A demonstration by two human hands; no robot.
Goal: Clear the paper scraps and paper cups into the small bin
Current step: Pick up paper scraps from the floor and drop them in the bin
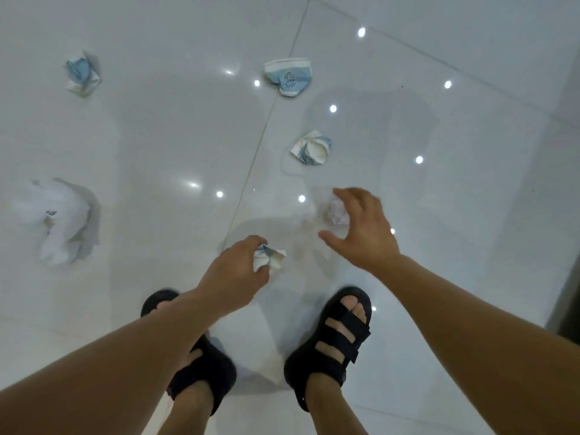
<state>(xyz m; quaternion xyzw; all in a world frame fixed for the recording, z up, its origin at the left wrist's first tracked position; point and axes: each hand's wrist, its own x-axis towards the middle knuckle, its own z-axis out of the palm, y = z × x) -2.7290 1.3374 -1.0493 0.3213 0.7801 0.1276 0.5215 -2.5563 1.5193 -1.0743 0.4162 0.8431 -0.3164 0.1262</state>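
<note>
My left hand [235,271] grips a crumpled blue-and-white paper cup [270,257] just above the floor. My right hand [361,227] hovers with spread fingers over a small crumpled paper scrap [337,213] that lies on the tiles; the hand is blurred and holds nothing. Farther off lie a crushed paper cup [312,148], a flattened blue-and-white cup [288,76] and another crushed cup [82,73] at the far left. A large crumpled white paper [58,221] lies at the left. No bin is in view.
Glossy white floor tiles [175,136] reflect ceiling lights. My two feet in black sandals [332,337] stand near the bottom. A dark vertical edge [565,309] runs along the right side.
</note>
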